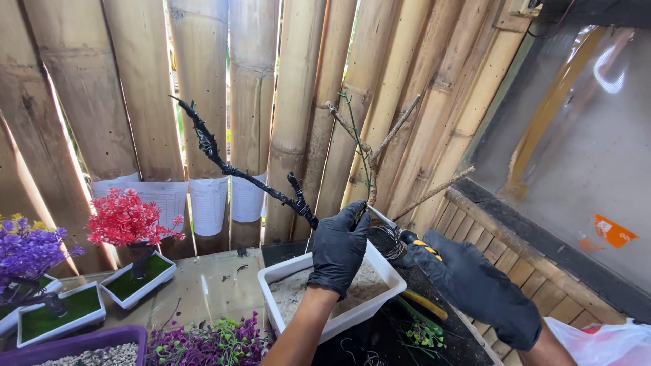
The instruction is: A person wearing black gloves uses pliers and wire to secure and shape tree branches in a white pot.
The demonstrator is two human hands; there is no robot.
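Observation:
My left hand [337, 247], in a black glove, grips the trunk of a bare branching twig tree [369, 159] above a white rectangular pot [386, 271] filled with pale sand. One long branch [224, 163] is wrapped in black tape and reaches up to the left; the other branches are bare brown wood, with a thin green wire along one. My right hand [475, 285], also gloved in black, holds pliers with black and yellow handles [415, 245], their tip at the trunk beside my left fingers.
A bamboo wall [291, 95] stands behind. At the left are small artificial trees in white trays, one red [129, 220], one purple [27, 251]. Purple foliage [203, 342] and a purple tray of gravel [88, 349] lie near the front. A window [583, 149] is at the right.

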